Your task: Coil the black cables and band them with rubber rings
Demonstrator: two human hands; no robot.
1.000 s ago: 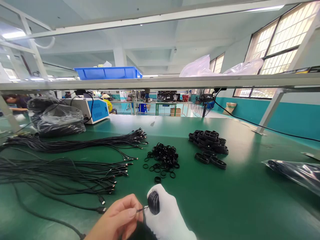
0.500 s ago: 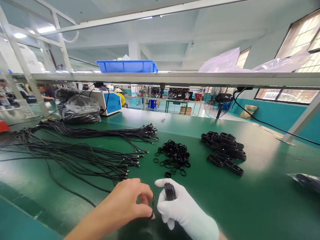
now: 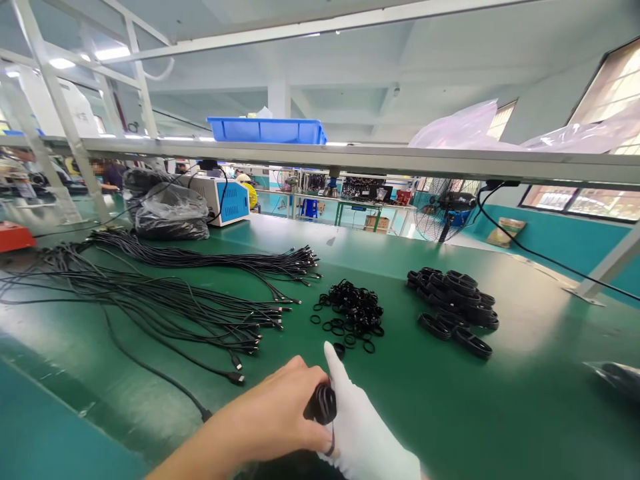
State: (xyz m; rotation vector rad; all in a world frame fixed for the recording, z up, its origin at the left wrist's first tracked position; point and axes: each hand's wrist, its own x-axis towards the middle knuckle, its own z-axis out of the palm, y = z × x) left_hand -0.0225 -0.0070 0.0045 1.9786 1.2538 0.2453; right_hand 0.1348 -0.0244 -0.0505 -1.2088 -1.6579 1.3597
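My left hand, bare, pinches a thin black ring between thumb and fingers, close against a small coiled black cable. My right hand, in a white glove, is closed on that coil with its thumb pointing up and away. The hands touch or nearly touch, and part of the coil is hidden behind the left fingers. Whether the ring is around the coil I cannot tell. Just beyond the hands lies a heap of loose black rings. Straight black cables with metal-tipped plugs spread out at the left.
A pile of coiled cables sits to the right on the green table. At the back left are bagged black goods and a blue-and-white machine. Overhead, a shelf carries a blue bin. A plastic bag lies far right.
My left hand has moved right with the ring, up against the coil in my right hand. My right thumb has lifted. Plug ends at the left are now uncovered; the view has shifted slightly.
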